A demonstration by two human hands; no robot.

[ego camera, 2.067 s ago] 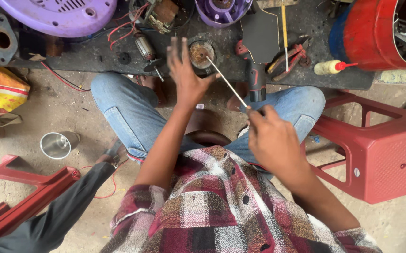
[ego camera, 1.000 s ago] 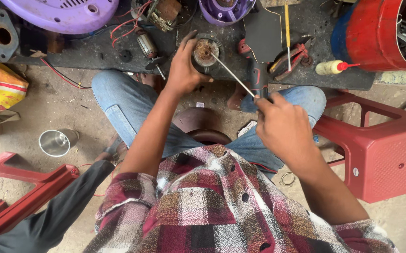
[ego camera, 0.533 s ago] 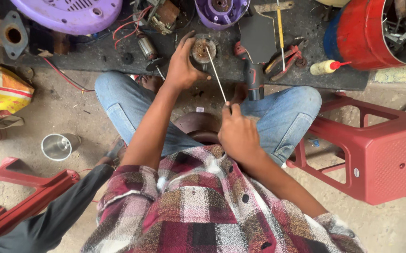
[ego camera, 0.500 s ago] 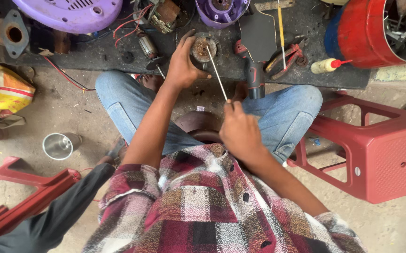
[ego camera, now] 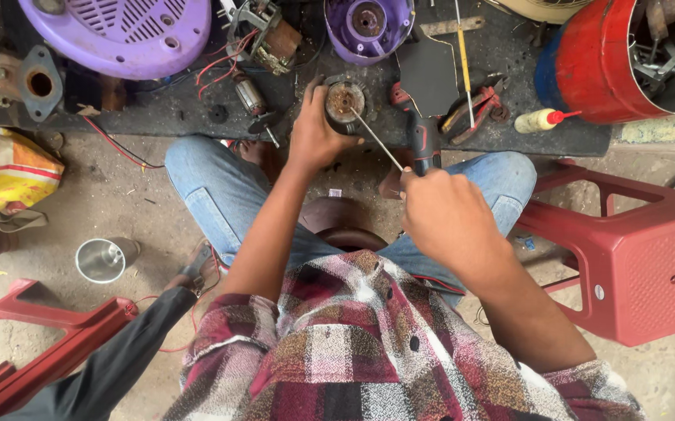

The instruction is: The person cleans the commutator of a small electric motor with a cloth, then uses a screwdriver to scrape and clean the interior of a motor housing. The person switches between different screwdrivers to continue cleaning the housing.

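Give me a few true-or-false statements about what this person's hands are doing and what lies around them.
1. The left hand grips a small round motor part. True.
2. The right hand holds a hammer. False: it holds a thin metal rod whose tip reaches the part.
3. A metal cup stands on the floor. True.
4. The stool on the right is blue. False: it is red.
5. A purple fan cover lies at the top left. True.

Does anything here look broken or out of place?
Yes: a fan seems taken apart. Its purple grille and a purple housing lie separately on the dark mat, with loose red wires trailing. The left hand steadies a small round motor part.
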